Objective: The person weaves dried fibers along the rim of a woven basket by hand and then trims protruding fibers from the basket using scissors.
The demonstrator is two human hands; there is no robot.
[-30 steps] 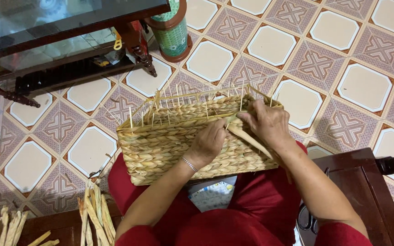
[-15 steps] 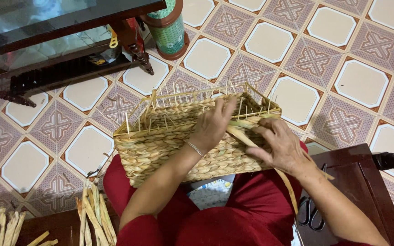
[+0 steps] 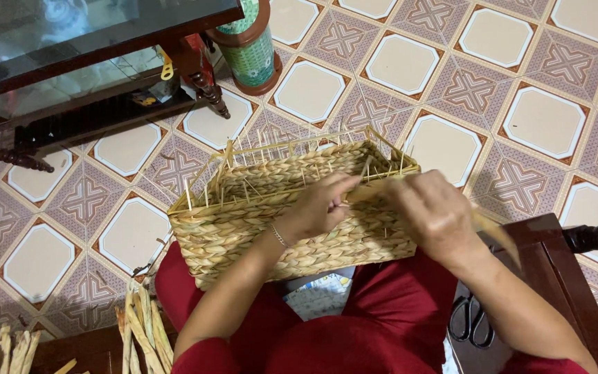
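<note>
A rectangular woven basket [image 3: 292,208] sits mid-frame on the person's lap, upright stakes bristling from its rim. The left hand [image 3: 316,208] rests on the near wall, fingers pinched on a flat straw strip [image 3: 372,190] (pale, ribbon-like). The right hand [image 3: 434,215] grips that same strip further right. Black scissors [image 3: 472,322] lie at lower right.

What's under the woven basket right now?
The woven basket rests on the person's lap, on red trousers, with a patterned cloth showing just below its near wall. Tiled floor lies beyond. How far the cloth reaches beneath is hidden.
</note>
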